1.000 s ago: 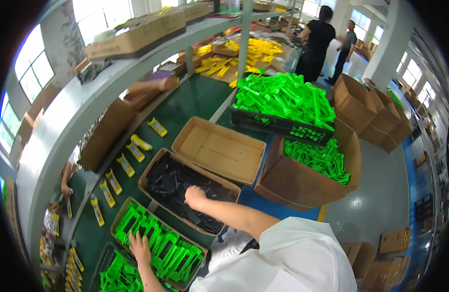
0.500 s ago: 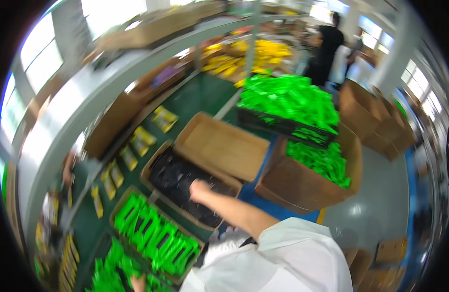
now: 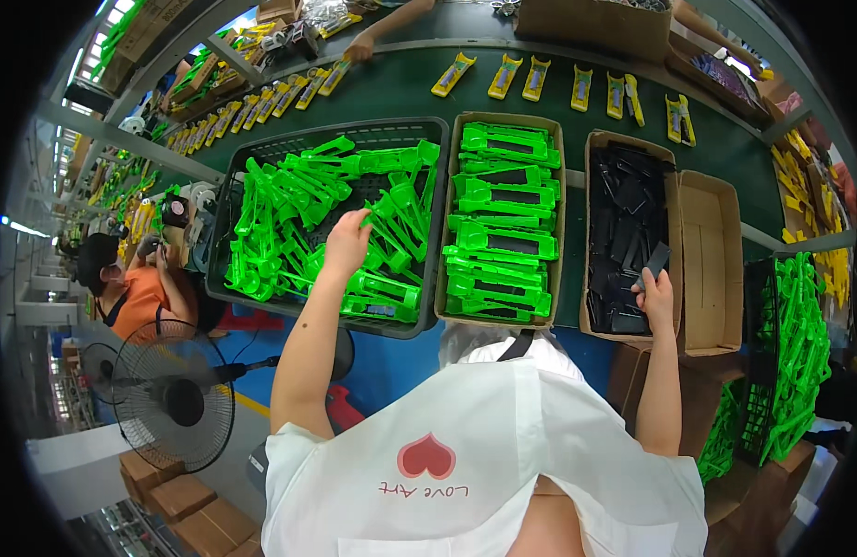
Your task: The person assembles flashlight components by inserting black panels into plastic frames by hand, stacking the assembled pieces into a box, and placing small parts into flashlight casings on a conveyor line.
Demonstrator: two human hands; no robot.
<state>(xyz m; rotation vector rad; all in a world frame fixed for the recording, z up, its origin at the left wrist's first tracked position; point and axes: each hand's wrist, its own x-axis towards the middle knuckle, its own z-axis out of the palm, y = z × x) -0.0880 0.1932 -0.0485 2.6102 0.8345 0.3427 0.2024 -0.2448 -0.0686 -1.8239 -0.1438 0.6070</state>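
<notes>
My left hand (image 3: 350,239) reaches into a black plastic crate (image 3: 226,200), its fingers closed on the end of a bright green plastic part (image 3: 377,219). Many similar long green parts lie jumbled around it. Over a cardboard box (image 3: 591,320) of loose black pieces (image 3: 623,232), my right hand (image 3: 657,299) grips a flat, dark rectangular plastic piece (image 3: 656,262) by its lower end. Between the two containers stands a cardboard tray (image 3: 560,232) with green parts (image 3: 502,243) laid in a stack, dark inserts showing in several.
Yellow assemblies (image 3: 453,74) sit in a row along the green conveyor (image 3: 382,97). Another person's hand (image 3: 360,46) touches that row. An empty cardboard box (image 3: 711,269) adjoins the black pieces. A floor fan (image 3: 182,399) and a person in orange (image 3: 145,297) are at left.
The view has swung left and levelled. My right hand, earlier down among the black pieces, now holds one raised. My left hand still is at the green parts and shows fully now.
</notes>
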